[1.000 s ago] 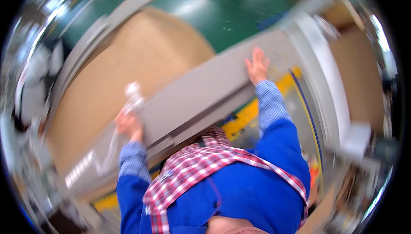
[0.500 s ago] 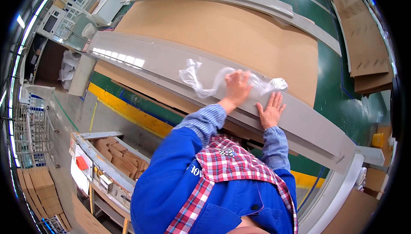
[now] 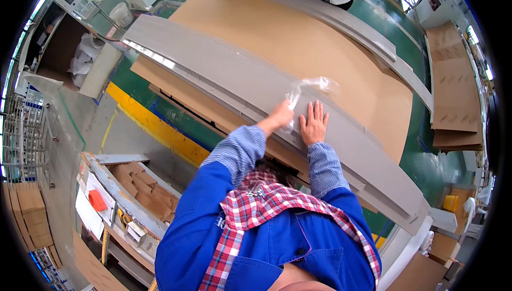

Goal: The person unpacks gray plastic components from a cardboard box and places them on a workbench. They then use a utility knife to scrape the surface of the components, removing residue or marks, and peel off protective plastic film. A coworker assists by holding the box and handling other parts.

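The left hand (image 3: 280,116) is now pinching the clear plastic film (image 3: 309,86), more bunched than before (peeling off), while the flat, open right hand (image 3: 313,126) is pressing the long grey panel (image 3: 224,78).

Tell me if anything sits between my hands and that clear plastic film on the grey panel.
Nothing visible does. The left hand already pinches the plastic film, and the right hand lies flat on the grey panel beside it.

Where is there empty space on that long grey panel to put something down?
The long grey panel is bare from its far left end up to the left hand. It is crowded where the left hand grips the crinkled clear plastic film beside the flat right hand. The wide brown cardboard sheet behind is also bare.
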Tool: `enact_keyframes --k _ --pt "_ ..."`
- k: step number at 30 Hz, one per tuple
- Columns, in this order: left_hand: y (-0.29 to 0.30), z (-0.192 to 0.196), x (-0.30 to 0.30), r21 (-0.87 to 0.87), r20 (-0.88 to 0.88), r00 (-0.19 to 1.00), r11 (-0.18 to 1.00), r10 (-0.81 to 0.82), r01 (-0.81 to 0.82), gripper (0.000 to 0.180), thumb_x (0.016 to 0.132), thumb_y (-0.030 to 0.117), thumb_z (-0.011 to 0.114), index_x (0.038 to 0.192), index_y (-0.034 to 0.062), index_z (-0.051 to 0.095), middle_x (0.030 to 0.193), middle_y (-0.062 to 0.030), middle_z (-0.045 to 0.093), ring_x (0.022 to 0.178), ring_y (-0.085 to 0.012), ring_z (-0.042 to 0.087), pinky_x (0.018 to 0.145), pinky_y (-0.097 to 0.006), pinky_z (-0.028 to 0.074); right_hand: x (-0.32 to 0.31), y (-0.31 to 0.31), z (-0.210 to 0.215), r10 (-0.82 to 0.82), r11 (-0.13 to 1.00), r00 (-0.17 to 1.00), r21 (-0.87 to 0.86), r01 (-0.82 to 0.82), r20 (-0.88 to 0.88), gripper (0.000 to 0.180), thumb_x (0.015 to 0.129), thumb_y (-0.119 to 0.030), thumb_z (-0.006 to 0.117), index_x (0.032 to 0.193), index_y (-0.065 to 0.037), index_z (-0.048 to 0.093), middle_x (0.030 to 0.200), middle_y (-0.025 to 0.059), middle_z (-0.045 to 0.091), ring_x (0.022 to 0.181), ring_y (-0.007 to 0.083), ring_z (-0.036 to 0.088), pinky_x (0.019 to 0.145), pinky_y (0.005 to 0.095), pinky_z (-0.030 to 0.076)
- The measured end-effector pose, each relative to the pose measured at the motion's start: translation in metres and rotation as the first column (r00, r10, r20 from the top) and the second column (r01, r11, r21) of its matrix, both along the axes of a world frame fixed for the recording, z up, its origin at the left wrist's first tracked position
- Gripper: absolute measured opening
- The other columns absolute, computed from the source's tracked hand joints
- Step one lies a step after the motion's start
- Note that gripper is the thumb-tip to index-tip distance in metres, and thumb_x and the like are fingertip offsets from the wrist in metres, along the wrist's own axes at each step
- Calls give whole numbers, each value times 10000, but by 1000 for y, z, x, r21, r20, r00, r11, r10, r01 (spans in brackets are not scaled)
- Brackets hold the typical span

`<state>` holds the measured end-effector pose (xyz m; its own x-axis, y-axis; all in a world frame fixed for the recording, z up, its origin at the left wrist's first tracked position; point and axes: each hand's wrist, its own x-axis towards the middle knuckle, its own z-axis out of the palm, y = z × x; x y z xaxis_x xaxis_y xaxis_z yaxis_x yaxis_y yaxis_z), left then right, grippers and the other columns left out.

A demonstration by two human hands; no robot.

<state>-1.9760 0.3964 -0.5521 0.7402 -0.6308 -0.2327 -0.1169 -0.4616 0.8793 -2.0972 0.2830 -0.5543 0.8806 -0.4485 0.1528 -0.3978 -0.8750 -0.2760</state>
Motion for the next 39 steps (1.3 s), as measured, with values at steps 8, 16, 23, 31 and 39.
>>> enact_keyframes --k 8,16,23,31,39 --pt "223 222 136 -531 -410 850 671 331 -518 65 801 153 612 785 106 570 582 28 485 478 -78 494 435 -207 389 2 1 15 -39 999 999 -5 39 10 569 911 -364 481 1382 -67 365 1489 133 247 1387 288 200 1119 506 106" --pt "264 385 235 -946 155 312 232 937 -226 357 816 205 678 924 -69 476 765 -82 495 617 -151 488 533 -261 437 7 6 35 -41 999 999 18 41 -10 570 914 -361 478 1391 -76 352 1494 123 240 1392 279 190 1120 501 106" --pt "226 190 303 -17 904 305 739 298 -673 603 750 420 692 1234 115 500 1314 -214 376 1239 -362 351 970 -548 295 44 63 54 -22 1000 976 6 24 -214 1030 742 -686 549 1425 6 210 1478 306 61 1387 434 11 1071 611 21" --pt "212 62 323 636 602 746 736 -286 -232 883 673 653 630 1297 57 444 1330 -154 426 1239 -320 369 1003 -529 286 202 107 65 145 989 962 36 -140 -230 1174 641 -750 596 1423 26 190 1470 322 55 1382 448 4 1058 632 -3" --pt "208 36 370 448 573 756 893 -315 32 471 767 365 673 1072 37 528 1008 -166 594 933 -358 580 780 -427 490 370 215 51 82 994 959 -42 -97 -272 1172 644 -773 560 1438 -1 177 1488 292 42 1384 445 -5 1058 632 -5"
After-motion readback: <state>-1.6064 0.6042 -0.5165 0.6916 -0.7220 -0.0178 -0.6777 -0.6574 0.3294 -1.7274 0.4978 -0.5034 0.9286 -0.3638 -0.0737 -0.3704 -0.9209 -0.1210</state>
